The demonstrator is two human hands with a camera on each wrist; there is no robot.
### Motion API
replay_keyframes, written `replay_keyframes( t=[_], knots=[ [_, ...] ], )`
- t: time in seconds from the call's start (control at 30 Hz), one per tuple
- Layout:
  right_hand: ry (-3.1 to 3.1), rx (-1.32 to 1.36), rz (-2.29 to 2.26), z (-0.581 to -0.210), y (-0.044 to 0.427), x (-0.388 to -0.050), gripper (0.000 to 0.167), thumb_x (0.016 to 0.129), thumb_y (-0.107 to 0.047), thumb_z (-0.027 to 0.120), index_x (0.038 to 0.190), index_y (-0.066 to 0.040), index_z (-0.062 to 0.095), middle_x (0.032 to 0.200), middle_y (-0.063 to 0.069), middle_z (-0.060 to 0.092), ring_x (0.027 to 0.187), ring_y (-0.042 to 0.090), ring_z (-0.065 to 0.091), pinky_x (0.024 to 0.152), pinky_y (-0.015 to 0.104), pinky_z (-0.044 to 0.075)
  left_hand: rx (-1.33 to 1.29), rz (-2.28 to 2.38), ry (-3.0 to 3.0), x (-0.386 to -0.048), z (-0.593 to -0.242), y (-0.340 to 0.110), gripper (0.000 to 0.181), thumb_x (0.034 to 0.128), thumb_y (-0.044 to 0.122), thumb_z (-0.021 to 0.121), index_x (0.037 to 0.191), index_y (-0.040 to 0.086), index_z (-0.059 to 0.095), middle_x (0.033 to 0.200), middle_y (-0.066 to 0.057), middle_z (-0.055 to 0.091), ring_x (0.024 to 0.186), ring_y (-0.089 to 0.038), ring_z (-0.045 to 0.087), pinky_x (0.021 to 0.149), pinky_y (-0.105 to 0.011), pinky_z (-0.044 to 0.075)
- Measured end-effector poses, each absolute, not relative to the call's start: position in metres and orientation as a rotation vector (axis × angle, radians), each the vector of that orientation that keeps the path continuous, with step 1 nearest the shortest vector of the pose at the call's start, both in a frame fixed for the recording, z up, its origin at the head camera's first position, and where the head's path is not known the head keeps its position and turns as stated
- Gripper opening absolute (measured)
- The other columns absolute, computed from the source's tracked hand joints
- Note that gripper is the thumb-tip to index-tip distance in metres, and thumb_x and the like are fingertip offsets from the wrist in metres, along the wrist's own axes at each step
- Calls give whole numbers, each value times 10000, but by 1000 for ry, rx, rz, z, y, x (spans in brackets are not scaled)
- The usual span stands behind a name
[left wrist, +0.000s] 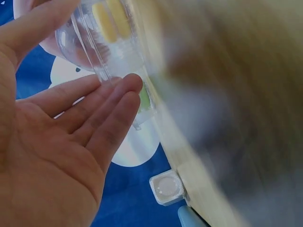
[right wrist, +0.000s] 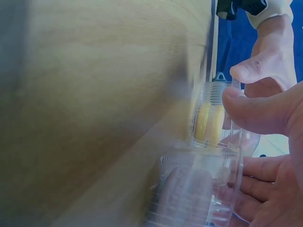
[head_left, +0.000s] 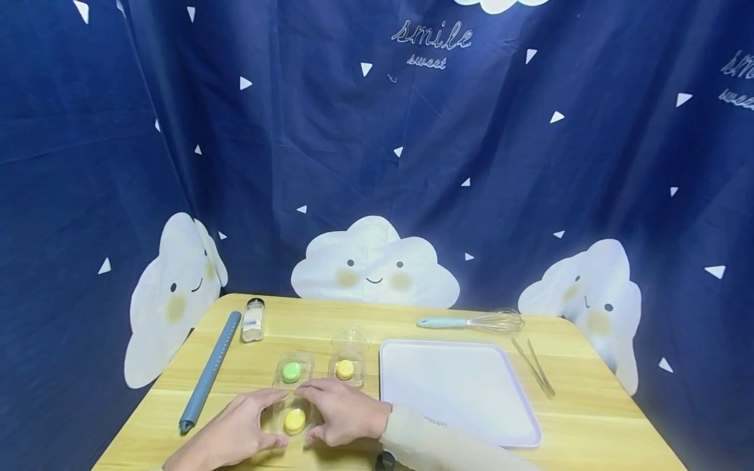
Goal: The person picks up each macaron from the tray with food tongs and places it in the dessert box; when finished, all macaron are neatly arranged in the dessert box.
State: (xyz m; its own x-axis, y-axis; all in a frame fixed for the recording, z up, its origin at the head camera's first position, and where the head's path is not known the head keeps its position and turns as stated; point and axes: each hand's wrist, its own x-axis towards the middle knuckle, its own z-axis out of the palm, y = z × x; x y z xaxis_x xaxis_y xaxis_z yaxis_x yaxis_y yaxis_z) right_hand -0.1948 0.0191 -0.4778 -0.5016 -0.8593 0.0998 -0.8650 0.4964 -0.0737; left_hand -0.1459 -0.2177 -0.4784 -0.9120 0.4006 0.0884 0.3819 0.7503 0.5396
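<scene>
On the table, a clear plastic box with a yellow macaron (head_left: 294, 422) inside lies between my two hands. My left hand (head_left: 238, 422) is at its left side, fingers nearly straight; in the left wrist view the fingertips (left wrist: 130, 87) reach the clear plastic. From the other side my right hand (head_left: 344, 412) holds the box, its thumb (right wrist: 255, 113) at the rim and its fingers behind the plastic. Just behind sits a green macaron (head_left: 291, 371) in its own clear box. Right of that, another yellow macaron (head_left: 344, 369) lies in a clear box with its lid raised.
A pale tray (head_left: 448, 386) lies to the right, with tongs (head_left: 536, 369) beside it and a whisk (head_left: 471, 322) behind. On the left are a blue-grey rod (head_left: 210, 373) and a black-capped jar (head_left: 253, 320). A dark blue curtain (head_left: 330, 150) hangs behind the table.
</scene>
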Motion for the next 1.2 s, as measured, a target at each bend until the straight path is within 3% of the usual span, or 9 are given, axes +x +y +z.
replay_keyframes(
  t=[0.2,0.37,0.57,0.73,0.97,1.2],
  knots=[
    [-2676,1562,181,-477,15,-196,722,830,-378,809,1441,-119,526,1465,-16,572,1345,105,551,1147,204,436,631,862,2926,-144,-479,-216,785,727,487,873,1307,9,650,1301,-172,692,1178,-350,677,966,-511,568],
    [-2704,1549,178,-472,13,-198,746,797,-361,833,1434,-110,536,1459,4,580,1339,122,555,1136,211,450,678,844,2946,-147,-476,-217,774,719,490,879,1289,12,664,1244,-120,723,1066,-210,702,889,-419,611],
    [-2651,1585,128,-475,11,-195,695,791,-361,820,1395,-123,571,1368,-24,627,1258,77,588,1074,134,461,720,845,2871,-150,-479,-220,763,731,541,851,1283,46,671,1222,-35,723,966,-56,636,819,-282,591],
    [-2640,1595,116,-475,10,-193,672,812,-374,807,1387,-113,576,1353,-22,632,1250,74,594,1059,126,471,716,866,2834,-150,-481,-223,795,735,535,848,1305,19,647,1263,-77,708,1040,-122,667,872,-325,601],
    [-2686,1529,125,-477,6,-191,733,831,-462,797,1428,-107,560,1386,1,631,1279,100,590,1090,173,475,718,888,2807,-152,-478,-226,788,719,433,872,1341,22,618,1356,-121,648,1215,-335,641,1000,-536,542],
    [-2726,1529,163,-475,7,-192,733,855,-498,772,1446,-128,548,1406,-19,619,1297,99,580,1083,188,489,779,841,2801,-157,-477,-228,734,760,463,838,1347,69,640,1226,41,582,1084,-136,618,876,-317,575]
  ],
)
